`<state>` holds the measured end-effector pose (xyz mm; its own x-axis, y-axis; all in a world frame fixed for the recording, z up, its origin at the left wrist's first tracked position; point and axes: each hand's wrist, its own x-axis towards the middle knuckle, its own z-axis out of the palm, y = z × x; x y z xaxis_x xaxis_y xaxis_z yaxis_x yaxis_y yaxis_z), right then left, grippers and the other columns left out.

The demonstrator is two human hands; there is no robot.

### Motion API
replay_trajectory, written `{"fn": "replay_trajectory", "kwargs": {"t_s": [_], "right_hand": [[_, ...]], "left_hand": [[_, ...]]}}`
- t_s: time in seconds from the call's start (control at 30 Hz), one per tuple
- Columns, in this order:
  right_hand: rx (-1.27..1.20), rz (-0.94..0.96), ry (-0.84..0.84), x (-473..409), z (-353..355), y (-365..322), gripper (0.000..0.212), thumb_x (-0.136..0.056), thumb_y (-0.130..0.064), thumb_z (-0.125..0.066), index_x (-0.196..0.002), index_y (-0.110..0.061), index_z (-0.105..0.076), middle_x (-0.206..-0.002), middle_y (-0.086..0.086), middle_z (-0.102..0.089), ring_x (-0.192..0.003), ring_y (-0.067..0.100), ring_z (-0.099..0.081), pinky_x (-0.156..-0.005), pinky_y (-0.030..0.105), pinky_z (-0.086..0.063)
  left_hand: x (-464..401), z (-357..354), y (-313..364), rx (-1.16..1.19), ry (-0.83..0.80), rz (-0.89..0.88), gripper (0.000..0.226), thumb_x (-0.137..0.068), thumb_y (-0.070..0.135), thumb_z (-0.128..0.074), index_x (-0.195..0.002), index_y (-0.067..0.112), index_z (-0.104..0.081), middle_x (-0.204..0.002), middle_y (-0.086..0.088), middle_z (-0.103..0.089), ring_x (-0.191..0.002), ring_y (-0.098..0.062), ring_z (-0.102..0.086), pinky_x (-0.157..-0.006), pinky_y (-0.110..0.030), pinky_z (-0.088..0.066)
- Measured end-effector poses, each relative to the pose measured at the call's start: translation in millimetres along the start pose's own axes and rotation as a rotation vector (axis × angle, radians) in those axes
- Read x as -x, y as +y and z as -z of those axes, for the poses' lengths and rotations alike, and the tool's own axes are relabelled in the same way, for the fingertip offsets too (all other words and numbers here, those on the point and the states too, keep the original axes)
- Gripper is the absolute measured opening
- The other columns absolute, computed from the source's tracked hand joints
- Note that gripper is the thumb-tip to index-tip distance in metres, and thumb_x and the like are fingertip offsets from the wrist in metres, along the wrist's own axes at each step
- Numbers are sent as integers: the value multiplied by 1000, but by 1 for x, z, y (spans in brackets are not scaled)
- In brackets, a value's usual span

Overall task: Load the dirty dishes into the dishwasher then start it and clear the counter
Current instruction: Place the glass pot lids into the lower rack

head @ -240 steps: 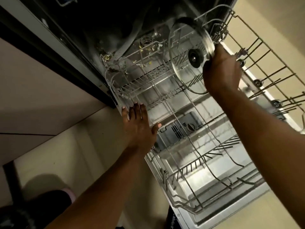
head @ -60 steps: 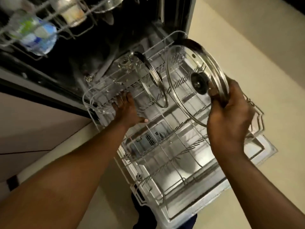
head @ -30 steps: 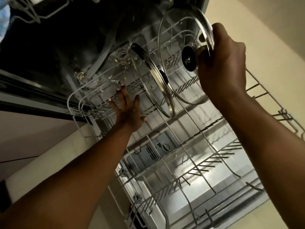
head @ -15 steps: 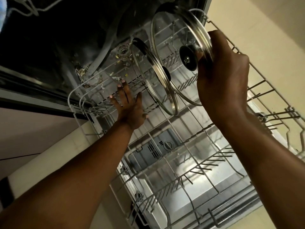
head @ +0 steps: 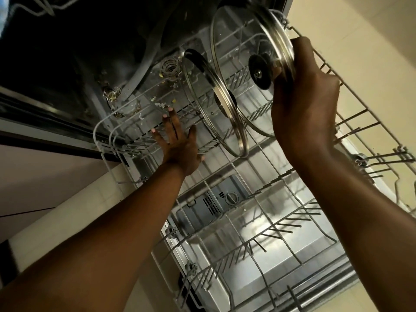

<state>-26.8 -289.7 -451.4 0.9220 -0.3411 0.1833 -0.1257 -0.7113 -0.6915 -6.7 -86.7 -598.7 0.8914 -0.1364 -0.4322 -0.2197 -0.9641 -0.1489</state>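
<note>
The dishwasher's lower wire rack (head: pixel 281 239) is pulled out over the open door. A glass lid (head: pixel 216 102) with a steel rim stands on edge between the tines near the rack's back. My right hand (head: pixel 304 97) grips the rim of a second, larger glass lid (head: pixel 238 57) with a black knob, holding it upright just right of the first lid, above the rack. My left hand (head: pixel 177 140) rests flat with straight fingers on the rack's back left part, holding nothing.
The dark dishwasher tub (head: pixel 90 52) lies behind the rack, with food scraps around the filter (head: pixel 170 67). The detergent dispenser (head: pixel 216 203) shows in the door under the rack. Beige floor tiles (head: pixel 360 25) lie to the right, a cabinet front (head: pixel 33 176) to the left.
My right hand has shifted the larger lid slightly up and to the right above the rack. The left hand stays flat on the rack's back left.
</note>
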Motion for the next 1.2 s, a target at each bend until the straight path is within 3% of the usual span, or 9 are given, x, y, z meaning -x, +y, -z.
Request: {"fn": "replay_trajectory", "kwargs": {"t_s": [0.13, 0.27, 0.43, 0.67, 0.77, 0.87, 0.9, 1.07, 1.2], "right_hand": [[-28, -6, -23, -10, -10, 1, 43, -94, 4, -53, -133, -11, -47, -106, 6, -69, -81, 10, -63, -67, 21, -54], [-13, 34, -53, -4, -15, 7, 42, -95, 3, -51, -134, -9, -46, -91, -2, -64, -70, 10, -61, -57, 9, -39], [3, -34, -115, 18, -14, 11, 40, -96, 1, -47, -134, -10, -44, -85, -3, -58, -59, 8, -57, -50, 14, -40], [-6, -79, 23, 24, -11, 3, 37, -95, 0, -50, -128, -16, -52, -81, -12, -54, -53, -8, -45, -43, 4, -31], [29, -42, 13, 23, -13, -2, 39, -95, 5, -48, -130, -12, -50, -79, -8, -54, -51, 0, -49, -45, 8, -36], [78, -1, -39, 4, -21, -7, 50, -91, 13, -45, -134, -12, -46, -80, -3, -58, -59, 18, -59, -52, 33, -53], [93, 18, -73, -3, -20, -6, 52, -90, 14, -46, -134, -13, -45, -81, -1, -60, -62, 19, -61, -53, 34, -54], [37, -41, -244, -29, 0, 13, 43, -96, -4, -53, -136, -18, -45, -101, 0, -66, -70, 4, -59, -53, 13, -38], [-3, 13, -92, -9, 11, 7, 36, -96, -4, -54, -130, -15, -52, -105, 2, -69, -73, 8, -61, -56, 11, -39]], "left_hand": [[-2, 2, 0, 30, -42, 11, 89, -87, 55, -58, -153, 21, -8, -144, -31, 38, -135, -51, 30, -108, -73, 3], [-2, 3, -1, 42, -42, 2, 89, -87, 55, -58, -153, 20, -9, -144, -32, 38, -135, -51, 31, -106, -72, 4], [-3, 1, -1, 45, -26, 1, 90, -86, 55, -59, -153, 20, -10, -145, -32, 36, -136, -52, 29, -106, -72, -11], [2, -5, -2, 90, 44, -24, 83, -85, 52, -62, -150, 21, -21, -149, -29, 33, -138, -50, 26, -104, -72, -19], [4, -1, -1, 73, 35, -17, 81, -86, 52, -61, -150, 21, -22, -149, -30, 31, -138, -51, 25, -105, -71, -23], [-1, 0, -1, 71, -3, -4, 84, -86, 53, -62, -151, 21, -20, -148, -29, 34, -137, -50, 27, -105, -71, -23], [-4, 1, -2, 76, -12, 3, 86, -85, 53, -63, -151, 20, -19, -148, -29, 36, -137, -50, 28, -104, -71, -23], [-7, 2, 2, 34, -70, 43, 85, -85, 54, -62, -150, 20, -18, -144, -30, 40, -135, -51, 32, -105, -69, -24], [-3, -2, 4, 53, -1, 20, 81, -86, 52, -62, -148, 19, -24, -146, -31, 35, -137, -51, 28, -103, -69, -28]]}}
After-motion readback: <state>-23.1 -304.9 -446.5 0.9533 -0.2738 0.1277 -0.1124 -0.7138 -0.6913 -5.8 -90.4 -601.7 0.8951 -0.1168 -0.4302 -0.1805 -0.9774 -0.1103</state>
